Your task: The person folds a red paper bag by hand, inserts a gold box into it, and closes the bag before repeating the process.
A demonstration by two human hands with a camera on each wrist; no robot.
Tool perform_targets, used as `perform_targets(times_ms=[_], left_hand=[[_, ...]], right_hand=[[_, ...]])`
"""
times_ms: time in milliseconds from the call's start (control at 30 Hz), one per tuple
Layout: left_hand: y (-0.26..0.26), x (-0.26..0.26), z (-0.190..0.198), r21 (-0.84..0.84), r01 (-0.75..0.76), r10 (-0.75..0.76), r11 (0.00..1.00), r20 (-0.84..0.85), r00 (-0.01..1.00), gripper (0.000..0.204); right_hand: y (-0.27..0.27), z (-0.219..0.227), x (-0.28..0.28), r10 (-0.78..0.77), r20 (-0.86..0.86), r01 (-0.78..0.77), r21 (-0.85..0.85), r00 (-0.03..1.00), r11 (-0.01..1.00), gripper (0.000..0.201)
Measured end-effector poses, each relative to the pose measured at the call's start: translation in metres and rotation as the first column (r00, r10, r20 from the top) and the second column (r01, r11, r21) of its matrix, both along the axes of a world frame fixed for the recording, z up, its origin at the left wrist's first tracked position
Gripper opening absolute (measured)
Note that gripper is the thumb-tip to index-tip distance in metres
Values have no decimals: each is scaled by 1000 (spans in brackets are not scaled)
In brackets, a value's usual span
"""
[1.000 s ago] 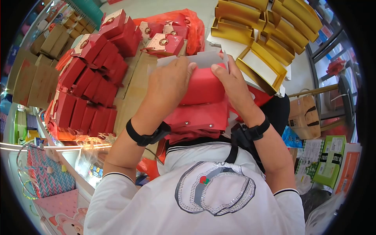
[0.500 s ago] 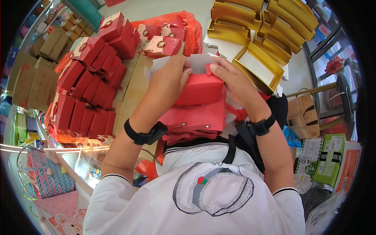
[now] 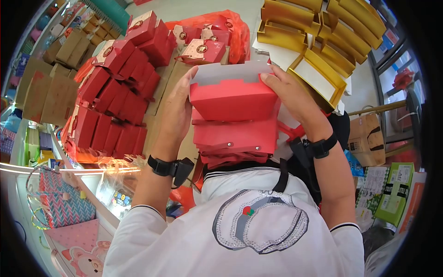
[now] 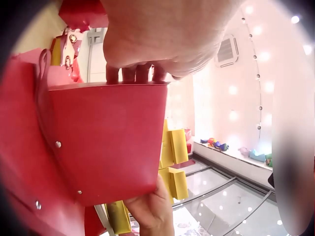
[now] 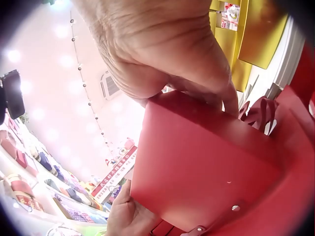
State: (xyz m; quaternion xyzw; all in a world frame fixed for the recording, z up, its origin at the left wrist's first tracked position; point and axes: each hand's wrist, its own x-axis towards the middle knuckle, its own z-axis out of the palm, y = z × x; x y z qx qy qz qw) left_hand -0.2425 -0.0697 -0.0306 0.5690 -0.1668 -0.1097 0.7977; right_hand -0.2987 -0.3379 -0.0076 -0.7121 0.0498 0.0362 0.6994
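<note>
An open-topped red gift box (image 3: 230,102) with a pale inside and upright flaps is held up between both hands in the head view. My left hand (image 3: 177,108) grips its left end, fingers reaching around the side; in the left wrist view the fingertips go behind the red wall. At the right corner my right hand (image 3: 295,94) grips the box, thumb over the near rim and fingers on the outside. Under the box, against the person's front, lie flat red sheets (image 3: 235,137) with metal snaps.
Rows of finished red boxes (image 3: 110,111) stand at the left, with more boxes (image 3: 201,51) on an orange-red plastic bag (image 3: 237,32) ahead. Gold trays (image 3: 318,78) are stacked at the far right. A brown carton (image 3: 366,138) and a green box (image 3: 395,191) sit at the right.
My left hand has moved from the box's far rim out to its left end, uncovering the inside. The right hand stays at the right corner; its thumb no longer pinches a small red flap.
</note>
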Motion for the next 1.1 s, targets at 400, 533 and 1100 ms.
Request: perform_targets(times_ms=[400,533,1100], left_hand=[[5,28,17,624,76,-209,777,142,968,41],[-4,21,26,517,-5,-105,856,183,977,41],[0,27,5,458,-44,-156,888,391,907,15]], right_hand=[[-14,-2,18,114,-126,-154,-381,985,911,76],[-11,-13,23,110,64,-96,-195,992,976,57],[-4,-10,13,113,372,2,-295,922,955,23]])
